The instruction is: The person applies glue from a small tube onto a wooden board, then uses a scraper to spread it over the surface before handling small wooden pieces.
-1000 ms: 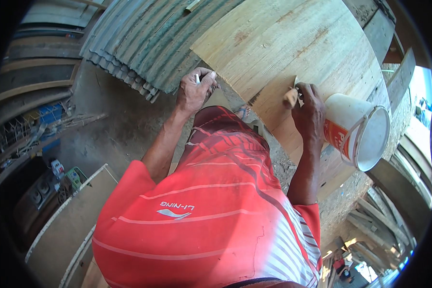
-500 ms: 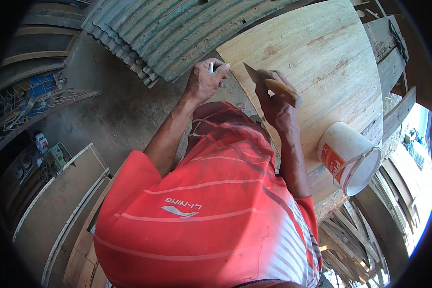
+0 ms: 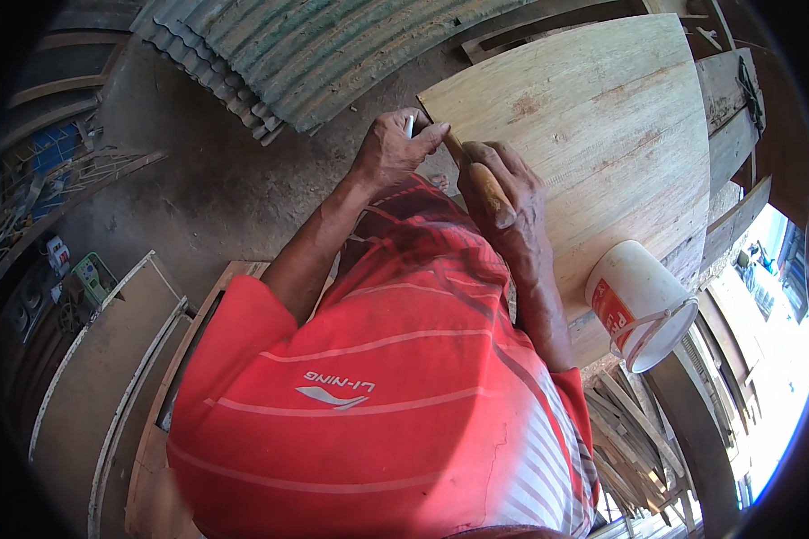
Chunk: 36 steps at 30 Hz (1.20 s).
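Observation:
My left hand (image 3: 394, 148) is closed, with a short white cigarette-like stick (image 3: 409, 127) between its fingers. Its thumb and fingertips reach toward the near left corner of a pale wooden board (image 3: 602, 117). Wrapped in my right hand (image 3: 523, 199) is a putty knife; its rounded wooden handle (image 3: 491, 193) points back toward me. The knife's narrow blade (image 3: 455, 144) shows nearly edge-on, close to my left fingertips and the board's edge. Whether the fingertips touch the blade I cannot tell.
A white bucket (image 3: 634, 269) with a red label stands on the board's near right part. Corrugated sheets (image 3: 333, 54) lie at the far left, beyond the concrete floor (image 3: 216, 180). Flat panels (image 3: 108, 350) lean at left; scrap wood strips (image 3: 638, 422) are piled at lower right.
My right hand has moved left and turned the putty knife, bringing its blade close to my left fingertips. Both hands are nearer each other. The view has shifted slightly.

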{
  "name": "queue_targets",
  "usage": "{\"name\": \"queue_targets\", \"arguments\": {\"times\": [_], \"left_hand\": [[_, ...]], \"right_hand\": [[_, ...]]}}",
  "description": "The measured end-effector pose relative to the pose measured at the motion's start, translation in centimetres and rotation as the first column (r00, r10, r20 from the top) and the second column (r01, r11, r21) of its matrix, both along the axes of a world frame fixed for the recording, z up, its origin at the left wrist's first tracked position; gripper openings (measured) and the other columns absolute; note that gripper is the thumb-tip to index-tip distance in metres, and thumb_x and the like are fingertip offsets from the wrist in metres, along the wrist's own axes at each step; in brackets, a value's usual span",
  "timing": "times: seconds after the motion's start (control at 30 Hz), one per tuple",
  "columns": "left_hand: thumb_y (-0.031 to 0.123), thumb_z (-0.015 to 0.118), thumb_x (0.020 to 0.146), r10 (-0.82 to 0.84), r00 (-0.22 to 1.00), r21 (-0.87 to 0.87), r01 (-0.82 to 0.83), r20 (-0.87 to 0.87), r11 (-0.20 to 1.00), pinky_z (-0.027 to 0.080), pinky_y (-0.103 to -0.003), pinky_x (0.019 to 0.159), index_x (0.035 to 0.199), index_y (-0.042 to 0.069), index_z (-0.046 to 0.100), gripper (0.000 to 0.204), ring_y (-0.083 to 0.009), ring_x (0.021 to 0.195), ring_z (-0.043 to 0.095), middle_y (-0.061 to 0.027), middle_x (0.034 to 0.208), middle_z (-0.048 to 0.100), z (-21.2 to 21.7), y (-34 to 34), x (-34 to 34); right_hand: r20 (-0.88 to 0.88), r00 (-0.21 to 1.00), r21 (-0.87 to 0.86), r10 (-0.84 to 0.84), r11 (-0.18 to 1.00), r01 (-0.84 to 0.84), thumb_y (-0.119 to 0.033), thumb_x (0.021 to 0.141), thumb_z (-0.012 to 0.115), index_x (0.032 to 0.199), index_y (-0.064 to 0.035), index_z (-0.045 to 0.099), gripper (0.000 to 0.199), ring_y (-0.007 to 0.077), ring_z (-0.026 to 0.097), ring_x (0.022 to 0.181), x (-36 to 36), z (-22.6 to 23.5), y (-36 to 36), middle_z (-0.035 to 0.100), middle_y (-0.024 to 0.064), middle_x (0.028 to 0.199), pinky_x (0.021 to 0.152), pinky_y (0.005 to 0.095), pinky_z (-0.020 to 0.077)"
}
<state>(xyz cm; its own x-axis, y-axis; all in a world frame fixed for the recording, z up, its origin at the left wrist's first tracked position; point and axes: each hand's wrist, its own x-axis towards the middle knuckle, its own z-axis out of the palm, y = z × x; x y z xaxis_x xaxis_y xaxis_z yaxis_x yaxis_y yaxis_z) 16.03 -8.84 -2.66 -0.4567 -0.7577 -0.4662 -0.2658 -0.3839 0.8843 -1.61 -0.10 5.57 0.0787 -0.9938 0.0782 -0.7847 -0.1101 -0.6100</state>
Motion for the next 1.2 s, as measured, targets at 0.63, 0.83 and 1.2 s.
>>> {"name": "queue_targets", "arguments": {"times": [0.63,0.83,1.2], "left_hand": [[0.033,0.074,0.097,-0.034,0.996,0.045,0.03,0.087,0.999,0.048,-0.025,0.065,0.094,0.003,0.07,0.031,-0.0063,0.073,0.058,-0.0006,0.081,0.068,0.8,-0.5,0.1],[0.035,0.075,0.094,0.038,0.999,0.007,-0.038,0.008,0.999,0.051,-0.028,0.066,0.098,0.0,0.069,0.035,-0.0091,0.071,0.06,-0.0031,0.079,0.068,0.5,-0.5,0.0],[0.035,0.073,0.094,-0.003,1.0,0.102,0.002,0.011,0.995,0.05,-0.026,0.072,0.106,0.003,0.07,0.035,-0.0073,0.078,0.059,-0.001,0.088,0.069,2.0,-1.1,0.1]], "right_hand": [[0.047,0.999,0.057,0.024,0.998,-0.026,-0.006,0.082,0.071,0.101,-0.0064,0.061,0.022,0.0294,0.066,0.087,-0.2,0.6,-2.0,0.064,0.0079,0.1,0.07,0.0406,0.0547],[0.04,0.998,0.065,0.04,0.997,-0.043,-0.001,0.084,0.068,0.09,-0.0051,0.057,0.014,0.0277,0.065,0.086,-0.3,0.7,-2.5,0.065,0.0066,0.101,0.068,0.0398,0.0542],[0.067,0.997,0.099,0.029,0.994,-0.035,-0.011,0.08,0.073,0.118,-0.01,0.062,0.04,0.0332,0.066,0.091,-0.6,0.0,-1.8,0.061,0.0101,0.098,0.074,0.0435,0.0541]]}}
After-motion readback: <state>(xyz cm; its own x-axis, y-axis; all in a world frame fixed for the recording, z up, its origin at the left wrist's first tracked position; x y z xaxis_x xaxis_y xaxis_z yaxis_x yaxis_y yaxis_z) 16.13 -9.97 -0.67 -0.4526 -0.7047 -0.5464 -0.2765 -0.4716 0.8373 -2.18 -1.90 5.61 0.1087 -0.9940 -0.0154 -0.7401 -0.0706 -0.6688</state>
